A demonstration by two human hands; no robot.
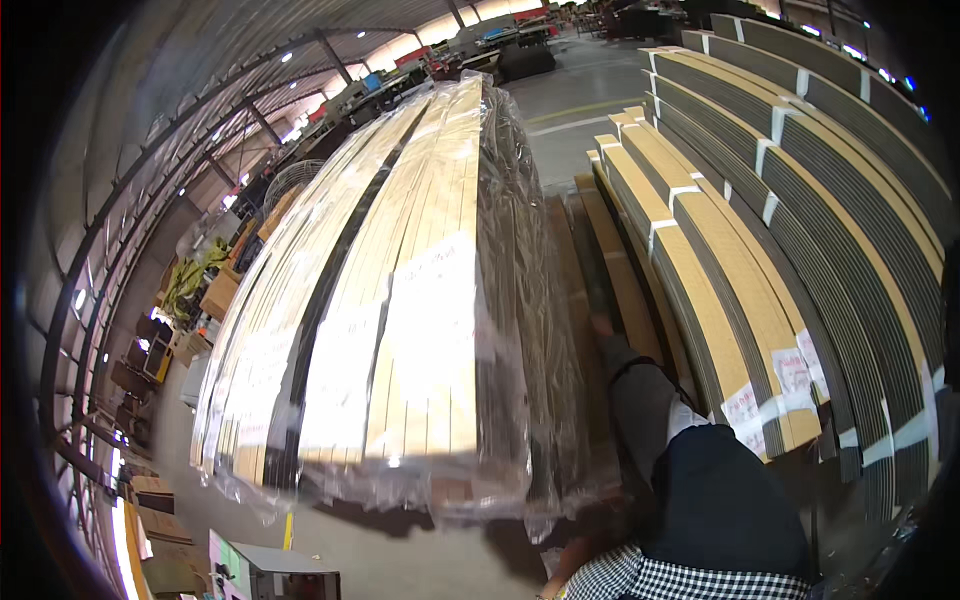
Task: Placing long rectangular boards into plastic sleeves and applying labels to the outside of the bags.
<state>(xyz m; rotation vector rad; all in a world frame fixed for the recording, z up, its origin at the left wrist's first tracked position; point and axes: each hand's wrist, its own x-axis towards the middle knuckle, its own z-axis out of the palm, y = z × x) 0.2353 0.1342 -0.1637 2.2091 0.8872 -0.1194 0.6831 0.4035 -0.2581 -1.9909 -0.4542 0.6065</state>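
Observation:
A big bundle of long pale wood strips [420, 300], wrapped in clear plastic film, fills the middle of the view. An arm in a grey sleeve [645, 400] reaches forward into the narrow gap between this bundle and the banded stacks [720, 290] to the right. My right hand [601, 325] is at the sleeve's far end, deep in the gap, blurred and half hidden by the film. A small part of my left hand [566, 572] shows at the lower edge, below the bundle's near corner. Its fingers are hidden.
Tall stacks of dark and tan strips tied with white bands [850, 230] rise at the right. The concrete floor [400, 560] runs under the bundle. A grey cabinet [270, 575] stands at the lower left. Cardboard boxes [215, 295] and machines line the far left.

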